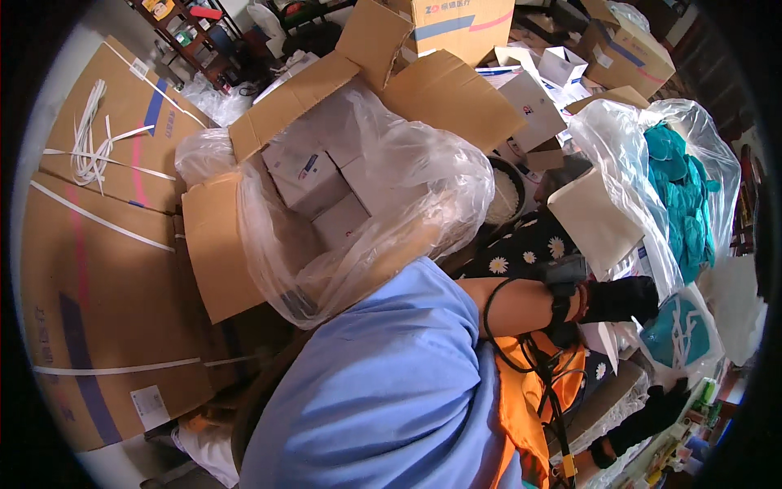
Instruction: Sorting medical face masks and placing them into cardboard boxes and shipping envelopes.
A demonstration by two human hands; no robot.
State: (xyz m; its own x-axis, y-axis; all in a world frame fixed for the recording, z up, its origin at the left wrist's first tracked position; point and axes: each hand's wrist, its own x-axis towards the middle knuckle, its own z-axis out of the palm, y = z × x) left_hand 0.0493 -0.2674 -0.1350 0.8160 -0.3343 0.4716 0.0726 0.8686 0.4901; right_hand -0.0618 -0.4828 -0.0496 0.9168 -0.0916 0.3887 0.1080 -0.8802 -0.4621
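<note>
While the camera looks down past a blue sleeve (pixel 383 391), two black-gloved hands work at the right. The right hand (pixel 652 417) hangs low; whether it grips anything I cannot tell. The left hand (pixel 621 299), seemingly closed, sits against a clear bag (pixel 643 163) of teal items (pixel 683 196). Farther off, a lined cardboard box (pixel 326 196) holds small white boxes (pixel 305 175). Tugging might tear the thin plastic and spill the contents.

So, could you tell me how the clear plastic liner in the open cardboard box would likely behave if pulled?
The plastic liner looks thin and crumpled, so probably floppy and light. Its glossy film may be slippery. It drapes over small white boxes, so it could snag.
</note>
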